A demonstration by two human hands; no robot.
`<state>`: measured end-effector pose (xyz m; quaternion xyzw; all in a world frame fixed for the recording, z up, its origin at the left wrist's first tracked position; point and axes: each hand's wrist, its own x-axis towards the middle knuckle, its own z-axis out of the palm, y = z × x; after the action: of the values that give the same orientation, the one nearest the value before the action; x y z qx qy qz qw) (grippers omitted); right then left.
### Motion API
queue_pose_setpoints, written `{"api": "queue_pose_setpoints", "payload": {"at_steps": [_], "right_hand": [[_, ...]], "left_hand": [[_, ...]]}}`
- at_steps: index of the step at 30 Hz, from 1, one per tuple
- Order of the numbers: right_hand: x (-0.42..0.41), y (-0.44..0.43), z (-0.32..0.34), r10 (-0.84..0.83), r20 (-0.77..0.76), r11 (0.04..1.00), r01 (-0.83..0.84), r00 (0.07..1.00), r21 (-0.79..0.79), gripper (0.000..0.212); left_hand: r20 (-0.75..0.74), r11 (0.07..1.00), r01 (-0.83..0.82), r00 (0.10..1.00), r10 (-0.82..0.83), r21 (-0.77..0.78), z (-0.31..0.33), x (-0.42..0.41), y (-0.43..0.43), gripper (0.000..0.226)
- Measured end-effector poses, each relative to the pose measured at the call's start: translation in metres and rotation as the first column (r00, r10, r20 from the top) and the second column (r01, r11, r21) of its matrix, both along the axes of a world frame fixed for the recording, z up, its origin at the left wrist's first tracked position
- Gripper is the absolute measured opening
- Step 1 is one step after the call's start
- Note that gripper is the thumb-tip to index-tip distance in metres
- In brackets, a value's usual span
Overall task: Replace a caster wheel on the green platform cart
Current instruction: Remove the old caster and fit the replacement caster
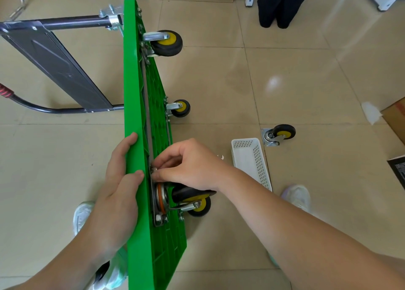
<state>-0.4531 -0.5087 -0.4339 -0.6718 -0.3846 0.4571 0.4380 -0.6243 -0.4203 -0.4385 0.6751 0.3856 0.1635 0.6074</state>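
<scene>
The green plastic cart (133,81) was clasped by the left hand (120,186), a silver bolt (154,169) (between fingertips (161,161)) pinched by the right hand (192,167).

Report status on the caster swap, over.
Left hand grips the edge of the green cart, stood on its side. Right hand pinches a fastener by the near caster. Loose caster beside white basket, clear of the work.
</scene>
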Motion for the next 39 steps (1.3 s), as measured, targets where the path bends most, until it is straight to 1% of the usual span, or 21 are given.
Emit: {"api": "queue_pose_setpoints", "payload": {"at_steps": [2, 6, 7, 10, 11, 14, 16, 18, 20, 24, 28, 31, 36, 39], "right_hand": [[0.000, 0.000, -0.001, -0.015, -0.022, 1.000, 0.015, 1.000, -0.002, 0.028], [-0.001, -0.002, -0.002, 0.000, 0.040, 1.000, 0.000, 0.999, -0.011, 0.017], [-0.001, -0.002, -0.002, -0.003, 0.032, 1.000, 0.003, 0.999, -0.006, 0.016], [-0.002, -0.001, -0.002, -0.021, -0.015, 1.000, 0.021, 1.000, 0.011, 0.026], [-0.003, -0.001, -0.001, -0.026, -0.014, 1.000, 0.026, 1.000, 0.000, 0.026], [-0.003, 0.000, -0.002, -0.011, 0.050, 1.000, 0.012, 0.999, -0.015, 0.018], [-0.003, -0.001, -0.003, -0.009, 0.037, 1.000, 0.009, 0.999, 0.006, 0.015], [-0.003, -0.001, -0.004, -0.014, -0.003, 1.000, 0.014, 1.000, 0.022, 0.024], [-0.003, -0.002, -0.004, -0.022, -0.023, 1.000, 0.023, 0.999, 0.008, 0.026], [-0.003, -0.002, -0.005, -0.012, 0.065, 1.000, 0.012, 0.998, 0.009, 0.015], [-0.002, -0.003, -0.005, -0.049, -0.008, 0.995, 0.049, 0.999, 0.085, 0.023], [0.000, -0.004, -0.005, -0.091, -0.049, 0.986, 0.097, 0.995, 0.132, 0.022], [0.013, -0.016, -0.007, -0.157, -0.083, 0.979, 0.166, 0.984, 0.116, 0.022], [0.020, -0.027, -0.015, -0.190, -0.077, 0.977, 0.196, 0.979, 0.083, 0.024]], "left_hand": [[-0.006, 1.000, 0.003, 1.000, -0.003, 0.000, 0.003, 0.001, -0.001, 0.063], [0.003, 1.000, -0.002, 1.000, 0.002, -0.011, 0.010, 0.002, -0.003, 0.062], [0.005, 1.000, 0.001, 1.000, -0.001, -0.009, 0.012, 0.002, -0.004, 0.060], [0.002, 1.000, -0.005, 1.000, 0.005, -0.017, 0.018, 0.004, -0.007, 0.063], [-0.001, 1.000, -0.011, 1.000, 0.011, -0.021, 0.019, 0.004, -0.008, 0.064], [-0.006, 1.000, -0.013, 1.000, 0.013, -0.022, 0.024, 0.005, -0.009, 0.065], [-0.010, 1.000, -0.009, 1.000, 0.009, -0.020, 0.028, 0.005, -0.010, 0.066], [-0.007, 1.000, -0.009, 1.000, 0.009, -0.021, 0.031, 0.006, -0.012, 0.068], [-0.008, 1.000, -0.010, 1.000, 0.010, -0.018, 0.035, 0.007, -0.014, 0.069], [-0.026, 1.000, -0.007, 1.000, 0.006, -0.005, 0.037, 0.006, -0.014, 0.067], [-0.058, 0.999, 0.037, 0.998, -0.037, -0.007, 0.038, 0.004, -0.010, 0.066], [-0.072, 0.999, 0.036, 0.997, -0.037, -0.011, 0.039, 0.004, -0.009, 0.065], [-0.086, 1.000, 0.010, 0.996, -0.011, -0.011, 0.040, 0.009, -0.005, 0.066], [-0.115, 0.999, -0.004, 0.993, 0.008, 0.041, 0.042, 0.016, -0.005, 0.063]]}}
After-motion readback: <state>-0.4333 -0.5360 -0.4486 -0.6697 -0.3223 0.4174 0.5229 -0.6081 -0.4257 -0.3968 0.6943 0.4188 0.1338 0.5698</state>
